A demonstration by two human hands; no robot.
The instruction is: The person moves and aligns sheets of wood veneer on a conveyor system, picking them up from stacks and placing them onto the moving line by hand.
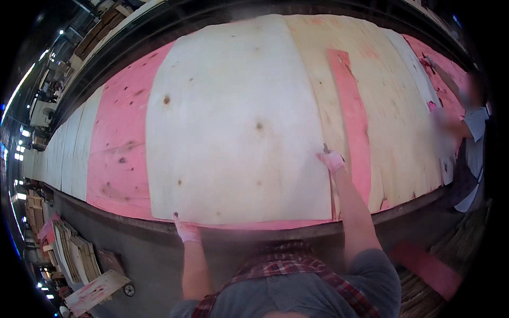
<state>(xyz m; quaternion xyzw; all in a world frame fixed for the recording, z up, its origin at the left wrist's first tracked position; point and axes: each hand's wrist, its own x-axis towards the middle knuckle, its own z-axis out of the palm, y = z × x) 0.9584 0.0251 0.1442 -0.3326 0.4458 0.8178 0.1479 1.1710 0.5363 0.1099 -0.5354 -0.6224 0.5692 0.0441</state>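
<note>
A large pale wood veneer sheet with several brown knots lies flat in front of me. My left hand, in a pink-stained glove, grips its near edge at the left corner, with one finger up over the edge. At the sheet's right edge is my right hand, gloved too and closed around a small dark hand tool; its tip points away from me and most of it is hidden by the fingers. Just right of that hand, a narrow pink veneer strip lies on a yellowish veneer sheet.
Pink veneer and more pale sheets continue leftward along the long stack. A co-worker reaches over its right end. Stacked boards and a wheel stand at lower left; a pink board lies at lower right.
</note>
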